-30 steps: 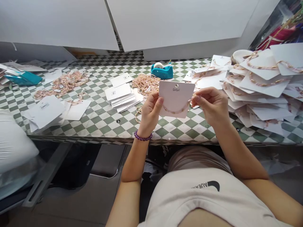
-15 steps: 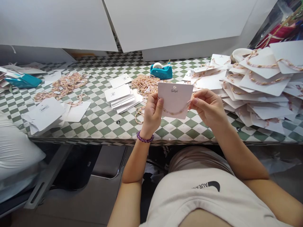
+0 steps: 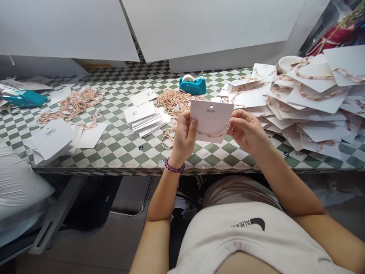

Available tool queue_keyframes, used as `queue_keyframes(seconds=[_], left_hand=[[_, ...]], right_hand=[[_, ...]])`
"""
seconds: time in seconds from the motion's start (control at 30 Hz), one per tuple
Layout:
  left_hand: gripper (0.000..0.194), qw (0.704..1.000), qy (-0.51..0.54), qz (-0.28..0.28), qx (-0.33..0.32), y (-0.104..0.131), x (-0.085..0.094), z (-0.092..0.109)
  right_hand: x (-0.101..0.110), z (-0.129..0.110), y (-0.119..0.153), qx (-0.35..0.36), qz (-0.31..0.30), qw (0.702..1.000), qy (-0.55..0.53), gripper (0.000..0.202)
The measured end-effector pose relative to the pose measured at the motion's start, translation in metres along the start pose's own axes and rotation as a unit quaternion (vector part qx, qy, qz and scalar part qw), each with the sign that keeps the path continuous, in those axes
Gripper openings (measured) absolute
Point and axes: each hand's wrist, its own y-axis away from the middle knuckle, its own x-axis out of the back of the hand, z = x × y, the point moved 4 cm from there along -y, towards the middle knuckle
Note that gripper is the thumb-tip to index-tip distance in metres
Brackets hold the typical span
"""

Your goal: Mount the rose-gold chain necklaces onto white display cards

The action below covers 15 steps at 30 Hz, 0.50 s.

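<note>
A white card [image 3: 211,118] with small dark lettering and a punched hole stands upright above the table's front part. My left hand [image 3: 184,137] pinches its left edge between thumb and fingers. Across the card's lower part runs a pink and gold beaded strand [image 3: 212,135]. At the card's right edge, my right hand [image 3: 245,128] is closed, thumb against fingers, on the strand's end. Behind the card lies a heap of similar strands [image 3: 173,102], with a stack of white cards [image 3: 144,118] to its left.
A teal tape dispenser [image 3: 192,84] stands behind the heap. Carded strands [image 3: 313,102] are piled high at the right. More cards [image 3: 53,139], strands [image 3: 76,102] and another teal dispenser [image 3: 25,98] lie at the left, near a person's white sleeve [image 3: 19,190].
My right hand has moved slightly left, closer to the card's edge. The strand now lies more plainly across the card's lower part. The view has shifted slightly.
</note>
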Motion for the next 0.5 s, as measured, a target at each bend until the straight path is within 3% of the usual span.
queue_keyframes(seconds=[0.2, 0.4, 0.5], left_hand=[[0.033, 0.999, -0.01, 0.028, -0.018, 0.001, 0.0, 0.001], [0.031, 0.998, -0.018, 0.049, -0.034, 0.003, -0.001, 0.001], [0.032, 0.998, -0.027, 0.057, -0.031, 0.003, -0.002, 0.0]], right_hand=[[0.002, 0.005, 0.002, 0.038, 0.022, 0.998, 0.038, 0.036], [-0.003, 0.013, 0.002, -0.012, 0.004, 1.0, 0.029, 0.046], [-0.004, 0.009, 0.002, 0.039, 0.035, 0.996, 0.078, 0.051]])
